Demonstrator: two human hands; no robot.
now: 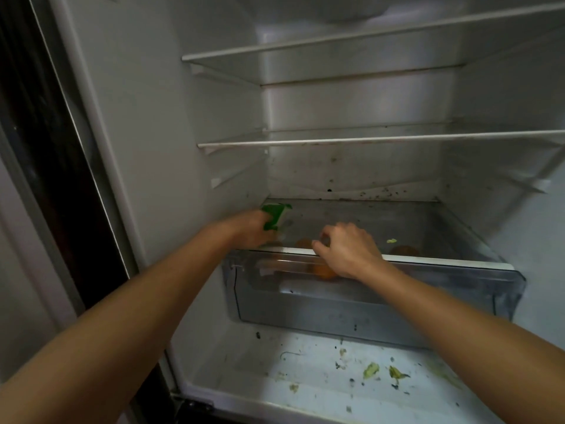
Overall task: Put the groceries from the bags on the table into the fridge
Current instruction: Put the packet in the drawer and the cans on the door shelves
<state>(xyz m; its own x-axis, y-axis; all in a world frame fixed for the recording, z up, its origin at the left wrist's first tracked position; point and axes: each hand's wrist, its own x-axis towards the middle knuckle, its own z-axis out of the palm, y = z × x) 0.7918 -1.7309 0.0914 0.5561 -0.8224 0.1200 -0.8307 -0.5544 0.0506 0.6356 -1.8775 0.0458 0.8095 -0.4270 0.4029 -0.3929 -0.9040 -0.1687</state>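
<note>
The fridge stands open in front of me. My left hand [251, 228] grips a green packet [273, 216] at the left end of the glass cover [428, 228] over the crisper drawer [367, 298]. My right hand [345, 249] rests on the cover's white front rim [458, 261], fingers loosely curled, thumb at the edge. Orange round fruits [405, 250] show through the glass and the drawer front, one partly hidden under my right hand.
Two bare glass shelves [367, 141] sit above. The fridge floor [305, 377] below the drawer carries scattered green leaf scraps [371, 370] and dirt. A small green scrap [391, 240] lies on the glass cover. A dark door frame [61, 148] runs along the left.
</note>
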